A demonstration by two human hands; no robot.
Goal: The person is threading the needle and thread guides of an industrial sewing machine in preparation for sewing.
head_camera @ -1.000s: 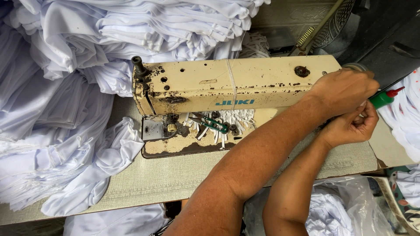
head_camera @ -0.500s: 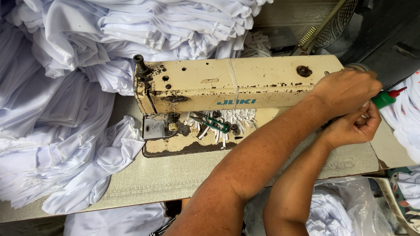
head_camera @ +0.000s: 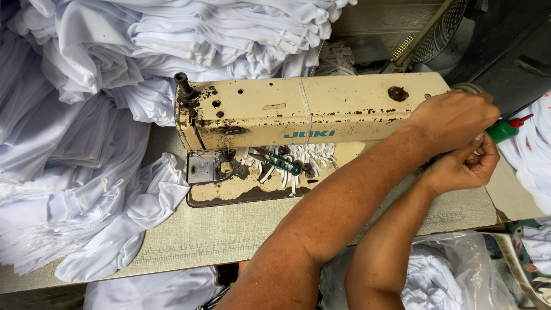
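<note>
A worn cream sewing machine (head_camera: 310,112) stands on a pale table (head_camera: 229,229). My left hand (head_camera: 453,117) lies closed over the grey handwheel (head_camera: 468,87) at the machine's right end. Just below it, my right hand (head_camera: 462,167) is curled, with its fingertips pinched together against the underside of the left hand. What they pinch is hidden. A green bottle with a red tip (head_camera: 505,129) sticks out to the right from between the two hands. I cannot tell whether either hand touches it.
Heaps of white fabric (head_camera: 86,143) fill the left side and the back. Green-handled snips (head_camera: 281,163) and white scraps lie under the machine's arm by the needle plate (head_camera: 202,169). A plastic bag of white cloth (head_camera: 447,275) sits below the table's front edge.
Both hands stay at the machine's right end. Only the fingers of my right hand shift a little.
</note>
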